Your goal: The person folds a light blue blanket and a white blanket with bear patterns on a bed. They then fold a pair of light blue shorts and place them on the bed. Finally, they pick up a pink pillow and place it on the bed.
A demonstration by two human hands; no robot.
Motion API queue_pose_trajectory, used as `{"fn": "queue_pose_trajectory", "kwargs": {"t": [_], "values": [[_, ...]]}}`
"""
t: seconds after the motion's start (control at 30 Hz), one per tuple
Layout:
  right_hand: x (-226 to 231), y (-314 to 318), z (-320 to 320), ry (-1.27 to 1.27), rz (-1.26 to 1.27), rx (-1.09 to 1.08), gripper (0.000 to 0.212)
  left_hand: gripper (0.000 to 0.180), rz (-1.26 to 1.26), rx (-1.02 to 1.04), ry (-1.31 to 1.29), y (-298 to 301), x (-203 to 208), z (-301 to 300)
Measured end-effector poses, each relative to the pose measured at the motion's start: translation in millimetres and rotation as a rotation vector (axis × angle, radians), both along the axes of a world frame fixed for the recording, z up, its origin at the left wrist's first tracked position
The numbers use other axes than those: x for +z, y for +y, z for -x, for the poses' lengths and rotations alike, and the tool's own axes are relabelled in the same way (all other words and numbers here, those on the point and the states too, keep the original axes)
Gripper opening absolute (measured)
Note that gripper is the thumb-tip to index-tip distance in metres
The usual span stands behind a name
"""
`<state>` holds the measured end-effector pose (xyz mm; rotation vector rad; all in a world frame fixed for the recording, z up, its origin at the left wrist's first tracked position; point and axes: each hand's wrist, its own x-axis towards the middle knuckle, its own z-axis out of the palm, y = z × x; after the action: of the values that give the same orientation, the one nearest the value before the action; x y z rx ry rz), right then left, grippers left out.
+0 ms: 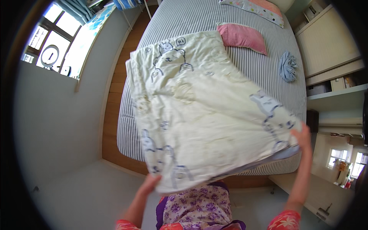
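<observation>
A cream quilt (214,115) printed with blue cartoon animals spreads over the near and left part of a bed. Its near edge is lifted between my two hands, and a bluish underside shows along that edge on the right. My left hand (150,183) grips the near left corner, which hangs past the bed's foot. Out to the right, my right hand (303,135) is closed on the quilt's right corner, over the mattress edge. Toward the far left the quilt lies in folded layers.
A striped sheet (184,17) covers the bed. On it lie a pink pillow (242,38), a patterned pillow (256,10) and a bundled blue cloth (287,66). A window (53,36) is at the left wall. Cabinets (329,46) line the right side.
</observation>
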<state>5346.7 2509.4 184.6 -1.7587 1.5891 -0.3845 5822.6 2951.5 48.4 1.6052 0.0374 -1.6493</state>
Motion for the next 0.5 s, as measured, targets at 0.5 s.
{"fn": "queue_pose_trajectory", "kwargs": {"t": [0.5], "values": [[-112,292,10,-0.079,-0.607,-0.582,0.009,0.022,0.541,-0.89,-1.0,-111,-64,52]]}}
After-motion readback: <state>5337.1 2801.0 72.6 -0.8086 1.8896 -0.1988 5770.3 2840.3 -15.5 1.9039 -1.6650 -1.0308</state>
